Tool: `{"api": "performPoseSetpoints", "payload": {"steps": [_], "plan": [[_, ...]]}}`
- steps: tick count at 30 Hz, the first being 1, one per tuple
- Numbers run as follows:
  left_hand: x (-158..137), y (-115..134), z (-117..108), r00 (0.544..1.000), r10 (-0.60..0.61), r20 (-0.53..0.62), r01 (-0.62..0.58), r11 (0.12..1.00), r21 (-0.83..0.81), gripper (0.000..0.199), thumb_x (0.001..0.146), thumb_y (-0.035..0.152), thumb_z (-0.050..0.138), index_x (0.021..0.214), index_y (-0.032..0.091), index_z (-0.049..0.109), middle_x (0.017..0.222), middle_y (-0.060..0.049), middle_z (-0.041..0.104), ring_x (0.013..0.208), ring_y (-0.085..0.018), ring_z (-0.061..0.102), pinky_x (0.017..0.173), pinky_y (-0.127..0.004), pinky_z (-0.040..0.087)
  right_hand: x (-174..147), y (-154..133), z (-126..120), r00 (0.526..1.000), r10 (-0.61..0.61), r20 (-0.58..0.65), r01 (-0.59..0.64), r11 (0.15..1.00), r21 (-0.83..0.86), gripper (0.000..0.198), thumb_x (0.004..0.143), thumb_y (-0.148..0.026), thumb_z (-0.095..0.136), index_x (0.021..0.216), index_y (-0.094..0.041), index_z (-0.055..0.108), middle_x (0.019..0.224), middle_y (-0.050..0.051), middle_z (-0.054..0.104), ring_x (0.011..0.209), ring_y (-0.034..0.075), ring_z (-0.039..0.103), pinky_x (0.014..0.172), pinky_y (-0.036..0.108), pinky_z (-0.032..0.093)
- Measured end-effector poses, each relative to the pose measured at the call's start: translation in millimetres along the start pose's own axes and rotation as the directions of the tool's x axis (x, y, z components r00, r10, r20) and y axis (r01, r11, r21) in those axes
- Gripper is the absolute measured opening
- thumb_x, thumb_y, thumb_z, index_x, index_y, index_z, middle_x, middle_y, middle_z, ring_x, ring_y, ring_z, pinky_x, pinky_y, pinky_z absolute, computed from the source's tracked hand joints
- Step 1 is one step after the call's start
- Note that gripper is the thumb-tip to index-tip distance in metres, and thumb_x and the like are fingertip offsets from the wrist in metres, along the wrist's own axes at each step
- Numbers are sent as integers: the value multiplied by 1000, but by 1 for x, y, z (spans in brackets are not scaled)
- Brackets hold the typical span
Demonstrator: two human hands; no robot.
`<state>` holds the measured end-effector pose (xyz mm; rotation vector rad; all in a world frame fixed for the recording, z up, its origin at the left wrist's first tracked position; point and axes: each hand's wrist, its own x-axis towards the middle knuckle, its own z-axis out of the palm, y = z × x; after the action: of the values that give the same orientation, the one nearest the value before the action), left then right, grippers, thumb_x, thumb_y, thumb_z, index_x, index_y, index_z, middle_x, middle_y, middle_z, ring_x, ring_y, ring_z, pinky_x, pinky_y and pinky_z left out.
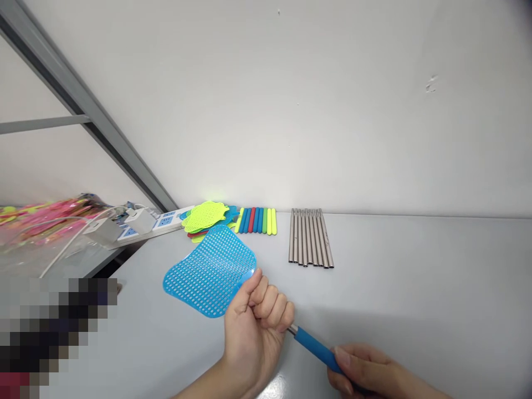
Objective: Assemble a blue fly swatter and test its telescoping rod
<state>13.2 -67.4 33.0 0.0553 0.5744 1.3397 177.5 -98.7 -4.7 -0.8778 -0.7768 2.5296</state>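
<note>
My left hand [261, 327] is closed in a fist around the upper part of a fly swatter, near where its blue mesh head [211, 271] begins. The head tilts up to the left above the table. A short bit of metal rod shows below the fist and runs into a blue handle [313, 346]. Lower right, my right hand [366, 368] grips that handle's end between thumb and fingers. Beyond the hands lie a row of loose metal tubes [310, 238], a row of coloured handles [257, 220] and a pile of mesh swatter heads [205, 216], yellow-green ones on top.
A white power strip [166, 221] with plugged-in chargers [141, 220] sits at the left, its cables trailing. Further left are plastic-bagged colourful items [62, 221] on another surface. The grey table [436, 288] meets a white wall at the back. A pixelated patch covers the lower left.
</note>
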Motion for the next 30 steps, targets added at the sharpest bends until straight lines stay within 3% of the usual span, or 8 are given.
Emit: {"api": "performPoseSetpoints", "payload": {"steps": [2, 7, 11, 14, 18, 21, 26, 30], "plan": [[0, 0, 0, 1000, -2, 22, 1, 1000, 22, 41, 82, 24, 37, 44, 19, 23, 41, 8, 8, 37, -7, 8, 35, -22, 22, 1, 2, -1, 999, 9, -39, -9, 1000, 1, 41, 74, -53, 51, 61, -15, 44, 43, -8, 29, 36, 3, 19, 35, 15, 15], [-2, 3, 3, 992, -5, 130, -18, 985, 173, 39, 84, 24, 36, 47, 17, 29, 42, 7, 15, 37, -7, 15, 41, -22, 29, 2, 5, 0, 989, -98, -110, 92, 994, -56, 44, 69, -57, 54, 59, -15, 45, 43, -8, 27, 38, 2, 17, 36, 14, 14], [-1, 7, 5, 980, 21, 199, -96, 922, 375, 35, 86, 29, 32, 55, 16, 41, 50, 2, 35, 49, -10, 38, 58, -26, 38, 0, -1, -1, 992, -105, -67, 105, 994, 10, 39, 73, -51, 53, 61, -14, 49, 41, -9, 25, 35, 3, 15, 34, 15, 13], [2, 9, 1, 968, 92, 235, -210, 808, 550, 33, 86, 34, 31, 65, 15, 49, 64, -3, 48, 66, -15, 46, 69, -28, 37, -2, -6, -5, 994, -102, 32, 101, 994, 34, 37, 75, -47, 52, 61, -12, 53, 39, -7, 30, 33, 3, 21, 35, 16, 14], [8, 7, -6, 947, 204, 247, -320, 591, 741, 32, 86, 35, 33, 71, 15, 53, 70, -4, 51, 71, -16, 46, 73, -26, 35, -6, -8, -10, 997, -71, 20, 67, 982, 178, 41, 80, -43, 42, 63, -10, 58, 43, -5, 32, 36, 4, 29, 36, 16, 20], [7, 3, -11, 941, 209, 267, -338, 502, 796, 29, 86, 35, 36, 78, 16, 57, 75, -4, 54, 76, -17, 47, 75, -25, 33, -7, -8, -13, 998, -50, 44, 39, 974, 223, 53, 84, -46, 34, 54, -10, 58, 41, -3, 33, 36, 5, 33, 36, 18, 23], [0, 1, -24, 946, 188, 265, -324, 487, 811, 17, 81, 30, 48, 72, 19, 58, 73, -2, 52, 76, -16, 45, 73, -20, 30, -4, -5, -17, 1000, -12, 0, 11, 990, 140, 48, 84, -43, 38, 65, -6, 61, 43, -2, 41, 38, 5, 41, 39, 17, 29], [-2, 1, -33, 972, 90, 219, -224, 645, 730, 11, 75, 24, 55, 65, 21, 54, 65, 0, 48, 71, -16, 43, 69, -21, 31, -4, -7, -16, 1000, 20, -19, -16, 983, 185, 37, 85, -38, 39, 88, -8, 62, 44, -2, 46, 35, 4, 41, 36, 14, 30]]}}
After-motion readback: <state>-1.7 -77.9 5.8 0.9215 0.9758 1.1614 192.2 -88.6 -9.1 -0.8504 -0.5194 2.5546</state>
